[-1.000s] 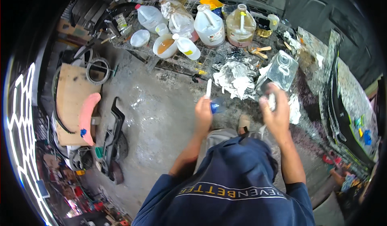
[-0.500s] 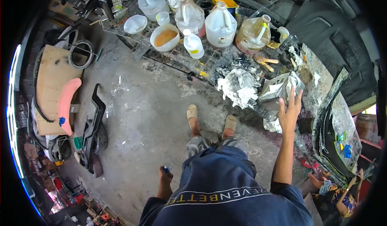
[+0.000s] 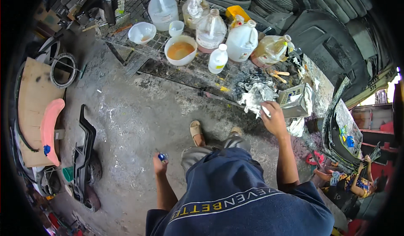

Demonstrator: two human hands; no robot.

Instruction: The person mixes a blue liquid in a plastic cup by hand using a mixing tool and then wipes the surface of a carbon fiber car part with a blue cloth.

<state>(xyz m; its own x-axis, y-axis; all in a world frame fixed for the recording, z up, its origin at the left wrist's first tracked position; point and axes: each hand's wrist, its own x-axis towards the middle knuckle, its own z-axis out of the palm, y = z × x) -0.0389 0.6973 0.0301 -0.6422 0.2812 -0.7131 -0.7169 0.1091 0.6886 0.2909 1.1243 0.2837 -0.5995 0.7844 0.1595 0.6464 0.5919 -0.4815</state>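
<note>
My left hand (image 3: pixel 160 164) hangs low at my left side, closed round a small shiny blue-and-clear object (image 3: pixel 162 156) whose kind I cannot make out. At the bench's front edge, my right hand (image 3: pixel 274 117) has its fingers curled onto the near right side of a crumpled white cloth (image 3: pixel 256 96); the fingertips are partly hidden in its folds. Just right of that hand lies a grey metal can (image 3: pixel 294 100) on its side, with white wadding in its right end. Another white crumpled piece (image 3: pixel 297 126) shows below the can.
Several plastic jugs (image 3: pixel 163 11), a bowl of amber liquid (image 3: pixel 181 51), a white bottle (image 3: pixel 218 59) and wooden sticks (image 3: pixel 278 75) crowd the bench. Black car trim (image 3: pixel 334 126) curves at right, near another person (image 3: pixel 355 183). A pink curved panel (image 3: pixel 52 131) lies at left.
My right hand has moved left from above the can to the white cloth, its spread fingers now curled. My left hand has risen slightly, still holding the small blue object. The view has shifted.
</note>
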